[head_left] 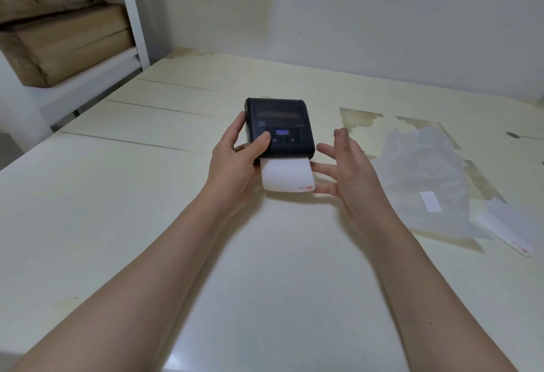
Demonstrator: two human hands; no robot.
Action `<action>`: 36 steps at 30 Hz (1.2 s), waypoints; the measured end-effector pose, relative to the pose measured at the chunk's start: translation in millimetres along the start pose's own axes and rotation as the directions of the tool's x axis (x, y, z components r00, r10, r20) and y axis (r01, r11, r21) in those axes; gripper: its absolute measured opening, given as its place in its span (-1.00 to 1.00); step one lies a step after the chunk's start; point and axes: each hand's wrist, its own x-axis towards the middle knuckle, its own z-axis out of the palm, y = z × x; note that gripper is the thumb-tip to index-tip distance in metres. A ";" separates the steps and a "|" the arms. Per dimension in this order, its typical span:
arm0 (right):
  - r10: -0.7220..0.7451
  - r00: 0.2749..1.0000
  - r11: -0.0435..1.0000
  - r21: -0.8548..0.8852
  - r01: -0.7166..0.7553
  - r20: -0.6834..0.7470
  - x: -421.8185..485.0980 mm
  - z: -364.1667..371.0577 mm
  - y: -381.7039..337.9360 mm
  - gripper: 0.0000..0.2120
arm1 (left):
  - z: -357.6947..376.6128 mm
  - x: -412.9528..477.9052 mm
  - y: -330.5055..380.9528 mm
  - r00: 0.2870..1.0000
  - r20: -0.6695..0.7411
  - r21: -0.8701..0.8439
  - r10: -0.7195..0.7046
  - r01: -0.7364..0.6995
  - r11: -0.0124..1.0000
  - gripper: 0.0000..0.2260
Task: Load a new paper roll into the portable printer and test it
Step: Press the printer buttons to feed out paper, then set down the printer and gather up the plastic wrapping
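A small black portable printer (278,127) sits on the cream table (147,224), its lid closed and blue lights lit on its front panel. A strip of white paper (287,175) with a red mark at its corner sticks out of the near slot. My left hand (238,162) grips the printer's left side, thumb resting on the panel by a button. My right hand (343,162) hovers just right of the printer, fingers spread, fingertips close to the paper's right edge and holding nothing.
A crumpled clear plastic wrapper (429,180) lies to the right on the table. Beyond it lies a torn white paper piece (506,230) with a red mark. Cardboard boxes (64,44) rest on a white shelf (135,12) at the far left. A wall stands behind the table.
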 end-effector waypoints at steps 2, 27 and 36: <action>0.023 0.999 0.999 -0.038 -0.024 -0.022 -0.8 0.1 0.0 -0.63 | -1.8 1.7 -1.5 1.000 -0.012 0.051 -0.006 0.007 0.999 -0.42; -0.185 0.967 0.958 -0.254 0.137 -0.175 -22.9 -7.2 9.2 -0.62 | -2.8 0.0 -9.2 0.956 -0.129 0.863 0.264 -0.022 0.504 -0.48; -0.501 0.696 0.809 -0.565 0.165 -0.515 -35.5 -92.5 1.2 -0.76 | 84.0 -33.2 -7.6 0.919 0.140 0.897 0.369 -0.275 0.345 -0.49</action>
